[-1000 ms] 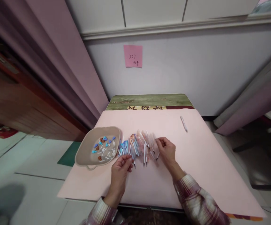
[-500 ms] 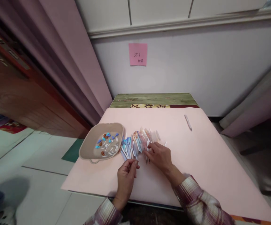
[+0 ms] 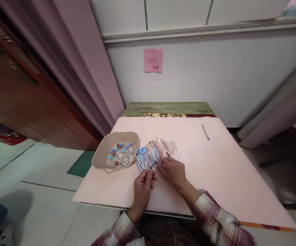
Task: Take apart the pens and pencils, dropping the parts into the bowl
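Observation:
A heap of pen parts [image 3: 150, 153] in blue, orange, pink and clear tones lies on the pink tabletop, with thin white refills among them. Just below the heap, my left hand [image 3: 143, 189] is closed in a pinch; whatever is between its fingertips is too small to name. My right hand [image 3: 173, 171] lies at the heap's near right side, its fingers curled down against the parts, what they grip being hidden. Left of the heap stands a beige basin [image 3: 99, 150] holding small blue and brown pieces and short white bits.
A whole pen [image 3: 205, 132] lies at the right of the pink table cover [image 3: 227, 177]. One white refill [image 3: 181, 156] sits apart beside the heap. A pink note [image 3: 153, 60] is on the wall behind. Curtains hang at both sides.
My right hand's fingers have drawn in at the heap, and the dark-tipped refills beneath them no longer show. My left hand stays pinched. The whole view has shifted slightly.

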{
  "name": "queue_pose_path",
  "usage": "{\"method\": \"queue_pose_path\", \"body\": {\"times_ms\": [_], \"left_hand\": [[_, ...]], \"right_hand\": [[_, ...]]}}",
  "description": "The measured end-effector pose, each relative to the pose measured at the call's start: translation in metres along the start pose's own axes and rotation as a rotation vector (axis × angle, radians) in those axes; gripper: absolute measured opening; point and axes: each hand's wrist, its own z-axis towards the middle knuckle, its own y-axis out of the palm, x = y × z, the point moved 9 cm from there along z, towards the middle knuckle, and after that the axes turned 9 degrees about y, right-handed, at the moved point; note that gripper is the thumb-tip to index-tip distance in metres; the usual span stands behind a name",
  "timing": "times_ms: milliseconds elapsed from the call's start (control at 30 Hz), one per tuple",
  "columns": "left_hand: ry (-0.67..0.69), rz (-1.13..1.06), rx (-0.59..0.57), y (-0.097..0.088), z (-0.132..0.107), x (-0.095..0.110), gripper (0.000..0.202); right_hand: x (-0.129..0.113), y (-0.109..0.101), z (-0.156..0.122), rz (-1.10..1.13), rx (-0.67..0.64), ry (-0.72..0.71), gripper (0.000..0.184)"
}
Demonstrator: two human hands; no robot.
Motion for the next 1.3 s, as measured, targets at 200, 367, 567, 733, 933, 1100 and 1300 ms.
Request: {"method": "queue_pose_path", "body": {"times_ms": [200, 367, 567, 733, 933, 1100, 1300], "left_hand": [[0.023, -0.006, -0.031, 0.000, -0.001, -0.002, 0.030], [-0.024, -0.076, -0.075, 0.008, 0.003, -0.004, 0.029], [-0.114, -0.262, -0.148, 0.031, 0.010, -0.010, 0.029], [-0.167, -0.453, -0.227, 0.050, 0.012, -0.010, 0.023], [-0.213, -0.582, -0.283, 0.049, 0.010, -0.009, 0.022], [-0.279, -0.562, -0.474, 0.058, -0.001, -0.006, 0.021], [-0.332, -0.589, -0.487, 0.063, 0.001, -0.009, 0.021]], "right_hand": [[0.007, 0.000, -0.004, 0.041, 0.003, 0.167, 0.014], [0.010, -0.021, -0.022, 0.297, 0.101, 0.213, 0.014], [0.000, -0.034, -0.046, 0.426, 0.163, 0.103, 0.016], [0.004, -0.037, -0.050, 0.462, 0.218, 0.064, 0.014], [0.013, -0.041, -0.048, 0.580, 0.155, 0.013, 0.015], [0.079, -0.043, -0.041, 0.592, 0.182, 0.411, 0.027], [0.113, -0.032, -0.035, 0.391, 0.047, 0.584, 0.020]]}}
